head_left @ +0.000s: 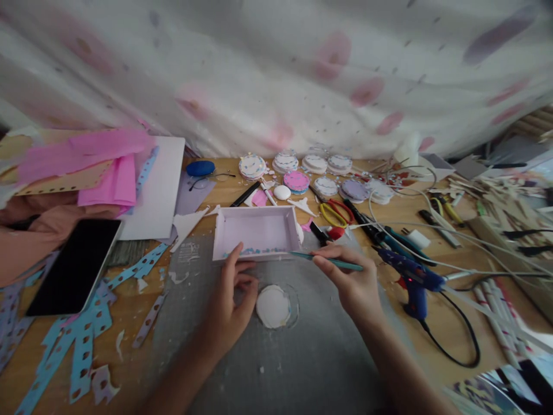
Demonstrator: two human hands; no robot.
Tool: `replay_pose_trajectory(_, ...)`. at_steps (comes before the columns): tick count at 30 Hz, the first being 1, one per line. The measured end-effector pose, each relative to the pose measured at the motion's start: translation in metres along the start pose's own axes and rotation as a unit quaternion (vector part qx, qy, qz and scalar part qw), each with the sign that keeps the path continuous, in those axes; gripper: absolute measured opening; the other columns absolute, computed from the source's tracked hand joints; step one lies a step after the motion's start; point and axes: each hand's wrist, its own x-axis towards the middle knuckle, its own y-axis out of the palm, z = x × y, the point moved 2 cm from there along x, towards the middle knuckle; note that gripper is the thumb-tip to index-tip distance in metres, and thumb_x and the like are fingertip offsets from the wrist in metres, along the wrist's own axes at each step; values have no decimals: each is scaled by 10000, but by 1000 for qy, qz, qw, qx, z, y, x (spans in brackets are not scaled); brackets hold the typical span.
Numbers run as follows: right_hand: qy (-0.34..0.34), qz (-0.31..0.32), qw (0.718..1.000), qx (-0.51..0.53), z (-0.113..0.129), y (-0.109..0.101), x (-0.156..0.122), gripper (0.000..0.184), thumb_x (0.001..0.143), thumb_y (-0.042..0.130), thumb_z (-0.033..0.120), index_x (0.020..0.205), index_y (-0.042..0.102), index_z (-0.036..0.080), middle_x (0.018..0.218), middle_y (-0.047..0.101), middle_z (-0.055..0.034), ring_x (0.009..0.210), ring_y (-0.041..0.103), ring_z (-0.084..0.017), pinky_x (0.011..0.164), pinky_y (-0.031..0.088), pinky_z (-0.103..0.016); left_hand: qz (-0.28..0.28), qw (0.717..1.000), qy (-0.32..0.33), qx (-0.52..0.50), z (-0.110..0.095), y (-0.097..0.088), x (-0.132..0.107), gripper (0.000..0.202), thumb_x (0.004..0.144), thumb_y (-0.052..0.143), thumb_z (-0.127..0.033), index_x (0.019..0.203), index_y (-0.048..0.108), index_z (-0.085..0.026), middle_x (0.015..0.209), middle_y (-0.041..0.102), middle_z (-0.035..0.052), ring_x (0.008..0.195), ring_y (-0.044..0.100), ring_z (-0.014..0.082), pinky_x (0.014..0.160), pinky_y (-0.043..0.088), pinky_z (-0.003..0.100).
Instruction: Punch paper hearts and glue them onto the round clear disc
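Observation:
My right hand (349, 276) pinches slim teal tweezers (348, 264). Their tip reaches the front right part of a shallow pale lilac box (254, 225), but I cannot make out anything between the points. Small blue pieces (263, 251) lie along the box's near side. At the box's front left, my left hand (233, 300) has its index fingertip on the near wall, with its fingers apart and loosely bent. A round white scalloped disc (273, 306) lies on the grey cutting mat (302, 357) between both hands, with a clear ring-like edge showing beside it.
Several decorated discs (296, 181) line the back. Right of the mat lie a blue glue gun (415, 279) with cables, scissors (337, 213) and pliers. A black phone (75, 268), punched blue paper strips (82, 346) and pink sheets (86, 150) cover the left.

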Motion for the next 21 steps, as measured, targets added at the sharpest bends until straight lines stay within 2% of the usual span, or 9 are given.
replay_pose_trajectory(2,21,9,999,42,-9,3,-4,30,753,777,275,730,759,271,757,775,-2,746,702,-211,846,533,-401,2,1000,25,9,-2,-2,1,570,953,490,-217,1480,284,-282,1223,624,88,895,682,162,843,534,351)
replay_pose_trajectory(4,38,20,997,69,-16,6,-7,41,764,767,284,735,756,258,772,773,-22,758,705,-221,738,554,-364,18,998,62,23,-5,-6,1,476,966,478,-213,1429,388,-278,1253,618,87,952,672,168,889,515,348)
replay_pose_trajectory(7,45,25,996,76,-20,8,-9,45,758,774,283,738,755,246,762,766,-28,746,700,-218,695,550,-346,70,993,92,38,-12,-10,2,283,964,484,-207,1218,602,-250,1174,672,72,1029,656,190,901,503,329)
replay_pose_trajectory(10,47,26,995,78,-21,4,-8,34,755,777,272,738,758,250,755,758,-17,739,688,-203,698,539,-333,141,984,101,37,-19,-11,1,207,942,515,-182,991,706,-244,963,741,32,930,686,177,813,520,277)
replay_pose_trajectory(14,25,40,997,54,-19,0,-6,50,766,773,281,742,760,239,762,762,-30,747,687,-211,730,535,-360,203,972,116,23,-24,-8,-2,216,923,531,-169,844,722,-229,790,741,11,761,686,156,738,513,262)
replay_pose_trajectory(16,-1,56,998,29,-17,3,-7,65,779,768,292,751,758,234,762,767,-36,743,688,-217,737,529,-376,205,972,115,15,-23,-8,-2,255,937,504,-178,787,707,-216,738,721,13,707,671,149,704,504,259)
replay_pose_trajectory(21,-57,119,991,-31,-17,22,-12,104,831,740,306,770,749,222,771,783,-34,732,705,-204,756,499,-377,162,983,90,-2,-23,-12,2,360,979,420,-237,712,657,-198,660,662,18,613,621,145,584,479,247)
